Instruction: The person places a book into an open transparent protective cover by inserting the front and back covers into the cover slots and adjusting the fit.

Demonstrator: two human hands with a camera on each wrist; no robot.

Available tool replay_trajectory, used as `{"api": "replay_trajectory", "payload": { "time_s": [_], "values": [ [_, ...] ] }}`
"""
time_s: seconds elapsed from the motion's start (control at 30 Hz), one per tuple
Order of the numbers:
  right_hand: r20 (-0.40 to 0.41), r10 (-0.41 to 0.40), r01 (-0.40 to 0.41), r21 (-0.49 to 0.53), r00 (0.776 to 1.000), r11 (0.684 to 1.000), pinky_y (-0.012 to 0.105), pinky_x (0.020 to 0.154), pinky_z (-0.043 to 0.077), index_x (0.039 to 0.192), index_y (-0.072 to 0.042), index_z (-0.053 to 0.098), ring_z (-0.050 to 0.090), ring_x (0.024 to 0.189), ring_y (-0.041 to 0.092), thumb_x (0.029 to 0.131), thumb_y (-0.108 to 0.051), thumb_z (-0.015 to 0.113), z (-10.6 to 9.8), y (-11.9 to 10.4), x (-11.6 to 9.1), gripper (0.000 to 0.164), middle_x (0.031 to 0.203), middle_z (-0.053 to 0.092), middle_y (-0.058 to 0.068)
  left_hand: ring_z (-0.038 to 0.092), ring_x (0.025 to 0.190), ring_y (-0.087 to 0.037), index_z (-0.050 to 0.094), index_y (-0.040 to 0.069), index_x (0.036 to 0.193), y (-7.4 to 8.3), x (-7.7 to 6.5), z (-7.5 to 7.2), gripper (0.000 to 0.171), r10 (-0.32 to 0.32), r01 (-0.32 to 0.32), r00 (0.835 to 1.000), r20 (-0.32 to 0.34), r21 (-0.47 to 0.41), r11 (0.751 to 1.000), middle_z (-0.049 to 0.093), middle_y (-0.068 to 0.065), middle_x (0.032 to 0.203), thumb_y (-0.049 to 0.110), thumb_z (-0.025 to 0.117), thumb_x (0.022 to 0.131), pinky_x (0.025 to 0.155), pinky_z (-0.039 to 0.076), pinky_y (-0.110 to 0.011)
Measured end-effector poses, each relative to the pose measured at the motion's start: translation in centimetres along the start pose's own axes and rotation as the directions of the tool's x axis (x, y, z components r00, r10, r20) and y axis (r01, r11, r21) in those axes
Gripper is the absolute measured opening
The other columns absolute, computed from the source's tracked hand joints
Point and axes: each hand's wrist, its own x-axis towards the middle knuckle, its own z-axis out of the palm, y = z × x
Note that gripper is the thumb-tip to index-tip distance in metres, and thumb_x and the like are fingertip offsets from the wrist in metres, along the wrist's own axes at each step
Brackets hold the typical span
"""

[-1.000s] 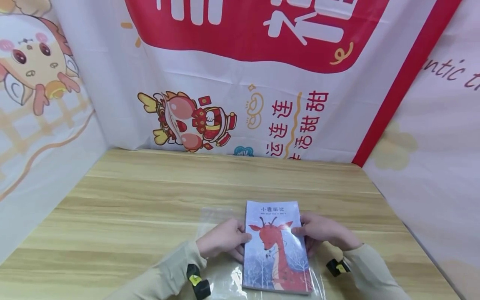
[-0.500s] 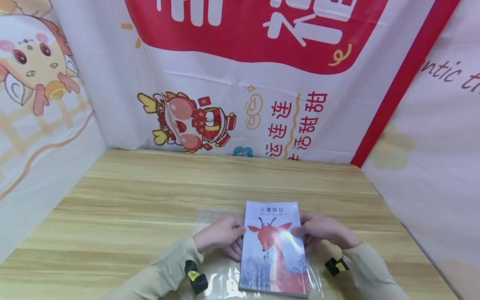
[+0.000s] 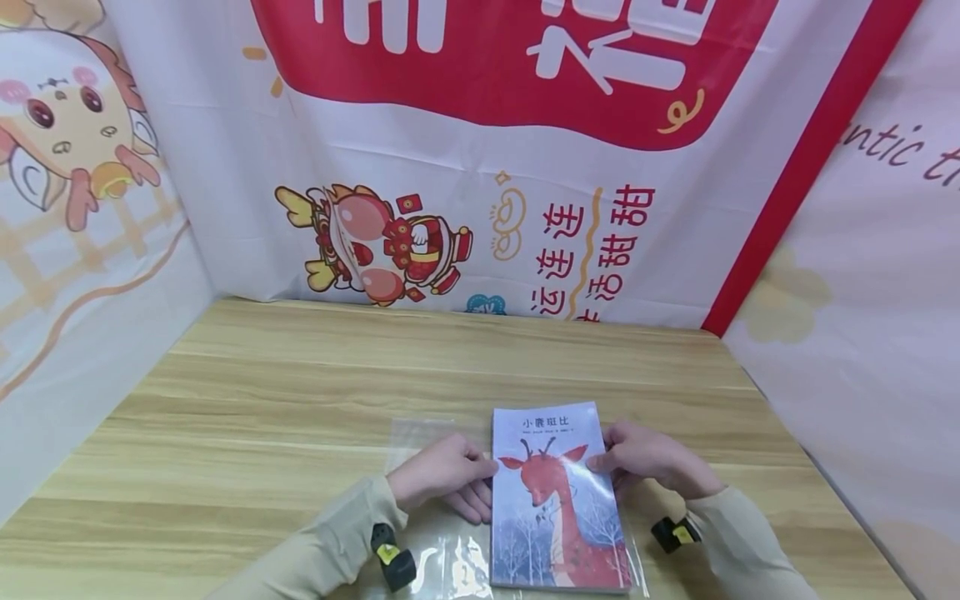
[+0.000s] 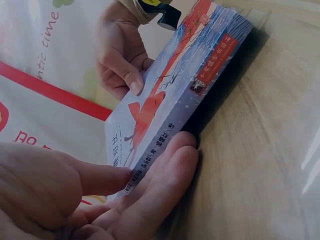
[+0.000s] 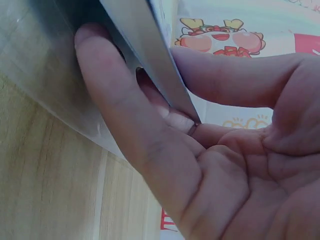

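A paperback book [image 3: 558, 500] with a red deer on a blue-white cover is held between both hands, its title end away from the person. My left hand [image 3: 446, 477] grips the spine side, thumb at the cover's edge and fingers under the book, as the left wrist view shows. On the page-edge side, my right hand [image 3: 648, 460] pinches the book, thumb on the cover and fingers beneath. In the right wrist view the page block [image 5: 155, 55] passes between thumb and fingers. Under the book and left hand lies a clear plastic sheet or sleeve [image 3: 423, 432].
The wood-grain table [image 3: 300, 375] meets a printed cloth backdrop [image 3: 465, 150] at the back, with more printed cloth at left and right. Black wrist cameras with yellow labels sit at both cuffs, such as the left camera [image 3: 393, 558].
The book shifted slightly left and back toward the right, and its glare faded from the deer. Both hands keep their hold. The plastic's far edge moved a little left.
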Motion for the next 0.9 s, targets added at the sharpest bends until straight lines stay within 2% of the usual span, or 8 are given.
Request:
{"api": "replay_trajectory", "payload": {
  "time_s": [0.17,0.47,0.9],
  "values": [
    [-0.022,0.014,-0.015,-0.037,1.0,0.999,0.038,0.061,0.055,0.102,0.007,0.062,0.065,0.07,0.025,0.087,-0.006,0.063,0.0,-0.1,-0.1,0.019,0.083,0.065,0.012,0.067,0.061,-0.031,0.059,-0.008,0.088,-0.1,0.0,0.0,0.022,-0.008,0.008,1.0,-0.011,-0.007,1.0,0.064,-0.022,0.072,0.013,0.057,0.094,0.056,0.055,-0.037],
    [-0.14,0.016,-0.035,-0.14,0.99,0.99,0.036,0.059,0.054,0.095,0.005,0.064,0.063,0.067,0.021,0.084,0.0,0.065,1.0,-0.9,-0.7,0.013,0.078,0.063,0.009,0.067,0.061,-0.03,0.059,-0.009,0.084,-0.3,0.1,0.0,0.018,-0.011,0.011,0.999,-0.032,-0.002,1.0,0.064,-0.022,0.072,0.008,0.062,0.089,0.056,0.055,-0.036],
    [-0.164,0.034,-0.063,-0.172,0.986,0.983,0.035,0.058,0.054,0.094,0.005,0.065,0.063,0.064,0.021,0.083,-0.002,0.067,1.1,-0.8,-0.6,0.013,0.076,0.063,0.009,0.066,0.057,-0.029,0.06,-0.009,0.08,-0.5,0.2,0.1,0.019,0.013,-0.012,0.999,-0.039,0.022,1.0,0.063,-0.021,0.067,0.008,0.064,0.088,0.054,0.054,-0.037]
  ]
}}
